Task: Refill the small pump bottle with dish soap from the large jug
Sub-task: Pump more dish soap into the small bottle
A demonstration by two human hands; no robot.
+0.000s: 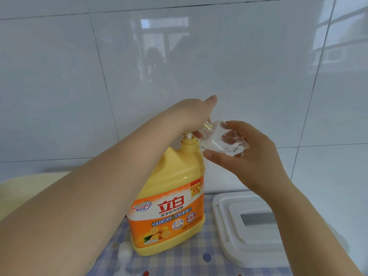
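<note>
1. While you hold the small bottle [223, 139] up in your right hand [245, 154], it sits just right of the jug's pump neck, tilted, its threaded mouth aimed at the pump.
2. Head view, right hand: fingers and thumb curled round the clear bottle body, thumb underneath, fingertips visible through the plastic. Bottle looks nearly empty, only a whitish film inside.
3. Left hand [196, 114]: above the jug [171, 196], over the pump head [49, 136]. Fingers point down at the pump and the bottle mouth. Contact point is hidden by your own hand, so whether it presses or pinches the pump I cannot tell.
4. Jug: large yellow one with an orange label, upright on the checked cloth [179, 261], cap and white pump stem on top. Your left forearm crosses in front of its left side.
5. Left of the jug base, low in the view: a whitish translucent pump part [124, 252] lying on the cloth, blurred, partly behind your forearm.
6. Right of the jug: white plastic lid [239, 226] with a rectangular window, flat on the cloth, apart from the jug. Your right forearm passes over its far corner.
7. Behind the jug: glossy white tiled wall [199, 66].
</note>
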